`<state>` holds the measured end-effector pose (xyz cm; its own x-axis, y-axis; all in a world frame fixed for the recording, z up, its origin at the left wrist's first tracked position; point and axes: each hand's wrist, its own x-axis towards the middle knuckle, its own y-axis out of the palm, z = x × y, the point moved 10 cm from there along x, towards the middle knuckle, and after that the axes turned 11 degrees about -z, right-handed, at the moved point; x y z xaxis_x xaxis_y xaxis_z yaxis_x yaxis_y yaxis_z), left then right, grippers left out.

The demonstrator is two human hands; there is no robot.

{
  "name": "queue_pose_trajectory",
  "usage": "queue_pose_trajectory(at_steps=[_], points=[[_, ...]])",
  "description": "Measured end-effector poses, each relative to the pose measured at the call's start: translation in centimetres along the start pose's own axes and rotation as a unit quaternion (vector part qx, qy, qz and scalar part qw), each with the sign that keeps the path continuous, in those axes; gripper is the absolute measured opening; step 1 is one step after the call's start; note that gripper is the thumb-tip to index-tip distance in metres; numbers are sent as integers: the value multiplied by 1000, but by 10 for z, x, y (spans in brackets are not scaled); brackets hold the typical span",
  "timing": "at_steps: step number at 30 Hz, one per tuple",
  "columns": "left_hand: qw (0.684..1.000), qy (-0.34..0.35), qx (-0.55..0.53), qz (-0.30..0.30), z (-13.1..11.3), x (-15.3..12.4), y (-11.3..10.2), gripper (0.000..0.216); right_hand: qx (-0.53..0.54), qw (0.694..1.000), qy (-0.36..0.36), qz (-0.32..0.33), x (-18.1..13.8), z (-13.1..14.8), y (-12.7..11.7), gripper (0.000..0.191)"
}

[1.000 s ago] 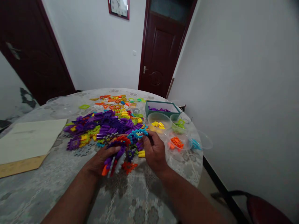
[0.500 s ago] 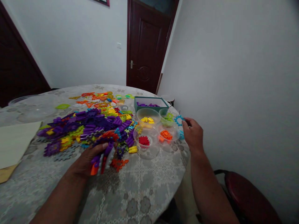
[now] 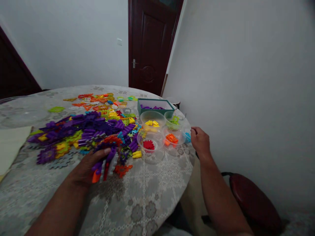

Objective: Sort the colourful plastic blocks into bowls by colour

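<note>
The left hand [image 3: 87, 167] grips a bundle of purple and orange pieces [image 3: 103, 164] on the bench [image 3: 147, 196], while the right hand [image 3: 200, 142], loosely curled and seemingly empty, hovers beside the blue pieces [image 3: 188, 137].

Right hand's [image 3: 200, 141] grip unclear; paper [image 3: 10, 144] cut at left edge.

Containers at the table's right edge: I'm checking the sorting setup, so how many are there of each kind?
Teal box with purple pieces: 1
Clear round bowls: 4, holding yellow, green, red and orange pieces
Total: 5 fully in view; blue pieces beside the right hand may lie in another, too unclear to count.
</note>
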<state>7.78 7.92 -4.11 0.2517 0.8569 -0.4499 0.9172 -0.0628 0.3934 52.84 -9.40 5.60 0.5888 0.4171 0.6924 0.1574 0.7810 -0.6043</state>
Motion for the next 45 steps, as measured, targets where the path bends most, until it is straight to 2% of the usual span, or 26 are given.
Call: queue_pose_trajectory(at_steps=[4,8,10,13,15,17,21,24,26,28,31,35,37,39,42,45], points=[[999,11,-16,26,-1,-5,7,37,23,998,-26,49,-18,10,17,44],[999,8,-20,49,0,-10,14,41,27,997,-32,65,-24,9,31,48],[999,10,-18,50,0,-10,14,41,28,997,-41,56,-21,13,30,50],[998,19,-19,55,0,-9,14,41,48,997,-57,9,-18,37,11,48],[997,24,-23,63,1,-9,14,43,99,994,-50,1,-22,63,-2,43],[997,28,-23,68,2,-7,14,45,185,981,-41,47,-33,100,-6,38],[997,24,1,69,9,-6,13,47,342,915,-87,196,-74,199,0,36],[996,16,19,86,12,-8,17,47,398,872,-152,241,-101,258,6,40],[996,18,20,91,12,-9,19,47,417,853,-194,245,-112,283,9,38],[996,26,16,87,10,-7,18,47,425,846,-211,242,-117,294,12,34],[996,14,22,85,12,-2,16,47,425,860,-172,226,-114,289,18,25],[996,-18,14,83,15,-1,15,40,424,879,-69,206,-100,256,19,21],[997,-18,7,75,14,-4,17,36,406,898,-30,169,-86,226,11,22],[997,-18,11,71,14,-7,19,33,353,931,-13,94,-64,186,-3,26],[998,-10,4,67,13,-8,21,34,203,977,-46,-43,-27,122,-27,29],[997,-7,-12,78,15,-7,24,36,66,990,-93,-79,-1,70,-26,33]])
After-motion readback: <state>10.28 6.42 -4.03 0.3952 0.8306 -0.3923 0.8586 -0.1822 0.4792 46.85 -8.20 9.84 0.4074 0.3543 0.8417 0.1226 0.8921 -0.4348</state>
